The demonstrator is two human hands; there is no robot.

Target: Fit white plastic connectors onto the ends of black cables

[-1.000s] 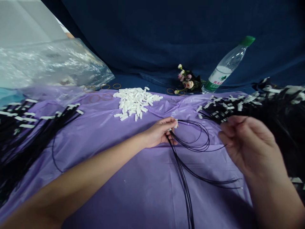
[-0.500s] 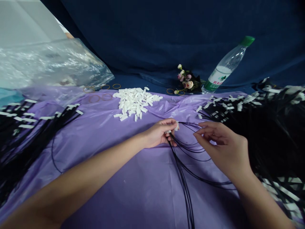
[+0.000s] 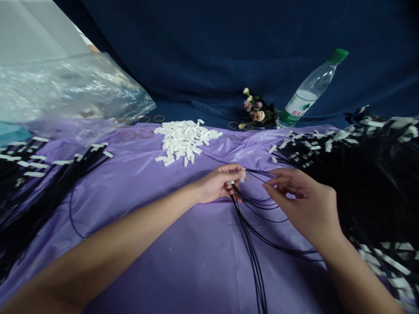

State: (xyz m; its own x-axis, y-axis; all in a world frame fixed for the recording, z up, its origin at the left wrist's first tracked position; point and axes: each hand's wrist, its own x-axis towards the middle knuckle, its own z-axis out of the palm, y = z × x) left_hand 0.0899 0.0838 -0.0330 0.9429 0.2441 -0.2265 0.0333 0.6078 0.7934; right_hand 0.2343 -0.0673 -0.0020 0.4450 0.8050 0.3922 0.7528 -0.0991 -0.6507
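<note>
My left hand is closed around white plastic connectors, one of which, a small white connector, shows at the thumb tip. Thin black wires run from these pieces, some hanging toward the table's near edge and others looping to the right. My right hand is beside them, thumb and fingertips brought together on a thin black wire of the upper strands. Its other fingers are curled, and the exact grip is partly hidden. Beyond my left hand lies a pile of loose white connectors on the purple sheet.
Bundles of black wires with white ends lie at the left and right. At the back are a tilted plastic bottle, artificial flowers, several rubber bands and a clear plastic bag.
My right hand has shifted slightly left, closer to my left hand. The white connector at my left thumb has turned a little; the hold on it continues.
</note>
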